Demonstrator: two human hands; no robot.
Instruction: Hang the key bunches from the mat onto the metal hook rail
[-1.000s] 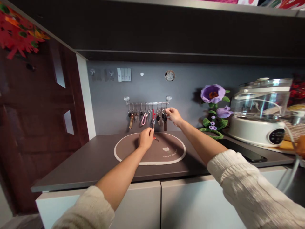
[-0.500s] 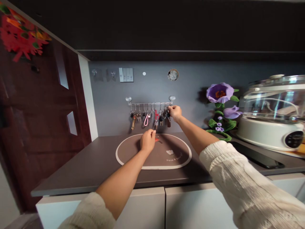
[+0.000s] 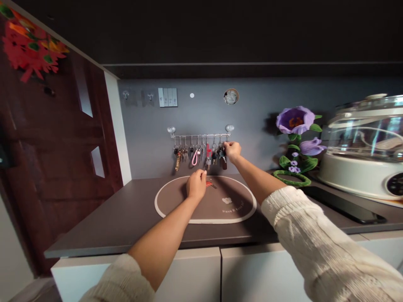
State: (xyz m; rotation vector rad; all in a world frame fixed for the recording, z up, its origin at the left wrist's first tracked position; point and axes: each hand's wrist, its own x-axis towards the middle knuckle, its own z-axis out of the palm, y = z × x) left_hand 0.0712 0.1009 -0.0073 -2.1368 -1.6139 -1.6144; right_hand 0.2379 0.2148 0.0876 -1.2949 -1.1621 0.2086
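At the right end of the clear key rack (image 3: 201, 136), my right hand (image 3: 233, 150) pinches the top of a bunch of keys (image 3: 223, 157). The bunch hangs below my fingertips, and its ring is partly hidden by them. Lower down, my left hand (image 3: 197, 184) is closed over the brown oval mat (image 3: 176, 201). A red-headed key (image 3: 210, 183) shows just right of that hand; whether the hand touches it, I cannot tell. Several more key bunches hang along the rack, one with a pink loop strap (image 3: 194, 157) and one with a red cord (image 3: 208, 151).
Purple artificial flowers (image 3: 295, 121) stand on the right of the counter (image 3: 94, 222), beside a white appliance with a clear cover (image 3: 362, 172). In front of them lies a black phone (image 3: 343, 204). A dark cabinet (image 3: 201, 33) overhangs the counter. A reddish-brown door (image 3: 53, 176) is at left.
The view has shifted slightly, moving most things a little to the right in the picture. Both hands stay in nearly the same places, the right one still at the keys.
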